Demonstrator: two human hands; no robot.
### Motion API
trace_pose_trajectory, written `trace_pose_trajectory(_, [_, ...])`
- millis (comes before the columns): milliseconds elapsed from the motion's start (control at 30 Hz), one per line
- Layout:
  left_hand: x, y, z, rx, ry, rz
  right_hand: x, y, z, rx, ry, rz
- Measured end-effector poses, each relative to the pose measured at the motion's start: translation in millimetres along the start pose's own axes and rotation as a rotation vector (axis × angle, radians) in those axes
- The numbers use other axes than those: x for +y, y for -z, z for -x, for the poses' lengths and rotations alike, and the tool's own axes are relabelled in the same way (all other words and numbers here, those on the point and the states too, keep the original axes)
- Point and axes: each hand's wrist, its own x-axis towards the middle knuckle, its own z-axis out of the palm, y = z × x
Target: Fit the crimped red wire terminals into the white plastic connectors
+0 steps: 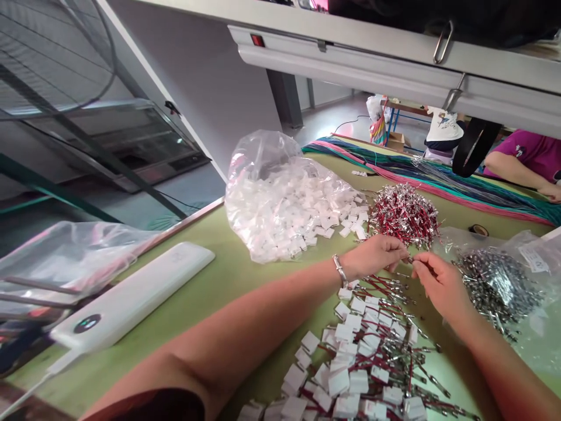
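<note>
Across the far side of the green table [230,276], long wires [394,168] in blue, green and pink were laid in a thick bundle, and a white lamp [372,71] was fixed beneath the shelf [394,40]. Beyond the wires, a white shirt [442,126] was worn by one person, and a purple sleeve [526,149] by another at the right. Nearer, a small part [409,259] was held just in front of the red pile [405,215], where the two hands were brought together. It was pinched by the curled fingertips of the left hand [385,255] and met by the thumb and bent fingers of the right hand [440,282], also closed on it; its kind could not be told at that size. A bracelet [339,270] was worn on the left wrist. Below the hands, red leads with white connectors [350,362] and metal ends were heaped. More white pieces were spilled from a clear bag [245,216] on the left; metal terminals [495,286] were piled on plastic at the right, near a tape roll [478,230]. At far left, a white device [144,295] was joined to a cable [26,399].
</note>
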Motion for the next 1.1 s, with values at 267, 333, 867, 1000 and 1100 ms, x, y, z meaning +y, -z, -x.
trace_pose_trajectory(267, [-3.3,0.6,-0.4,-0.023,-0.058,-0.125,-1.7,6.3,-3.4,-0.011,0.042,0.072])
trace_pose_trajectory(333, [-2.9,1.5,0.7,-0.002,-0.132,-0.276,-3.8,9.3,-3.3,-0.051,0.057,0.096])
trace_pose_trajectory(867, [11.4,29.7,1.1,-0.016,-0.223,-0.538,5.8,34.5,-12.1,-0.144,0.018,0.247])
trace_pose_trajectory(1000, [1.1,17.1,-2.1,0.066,-0.159,-0.464,1.0,27.8,-12.1,-0.082,0.085,0.369])
trace_pose_trajectory(1100, [-3.5,6.2,-3.1,0.054,-0.177,-0.425,-6.3,13.7,-7.5,-0.102,0.155,0.399])
